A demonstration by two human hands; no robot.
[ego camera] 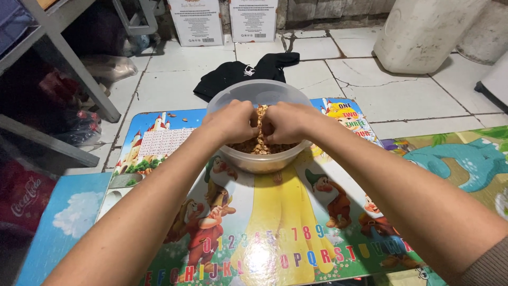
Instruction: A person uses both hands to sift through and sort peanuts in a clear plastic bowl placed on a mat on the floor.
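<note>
Over the far end of a low kids' table (275,233) printed with cartoon figures, both hands are bunched together above a clear plastic bowl (248,95) of what look like peanuts (259,145). The left hand (233,122) and right hand (286,123) are each clenched around a clump of nuts, knuckles nearly touching, with a column of nuts showing in the gap between them. Looks like they're being rubbed or squeezed, though I can't tell exactly how much each fist has in it.

What could go wrong: the bowl sits close to the table's far edge, and both hands press down and inward on it. A hard shove could slide it off toward the black cloth (238,74) on the tiled floor (402,95). Nuts can also squirt out between the fists; a few bits already lie on the table left of the bowl.

Room-wise it's decent: the near half of the table is open, and there's free floor far right before the big white container (423,32). The left is tighter, with a metal shelf frame (79,69) and bags (79,127) crowding in.
</note>
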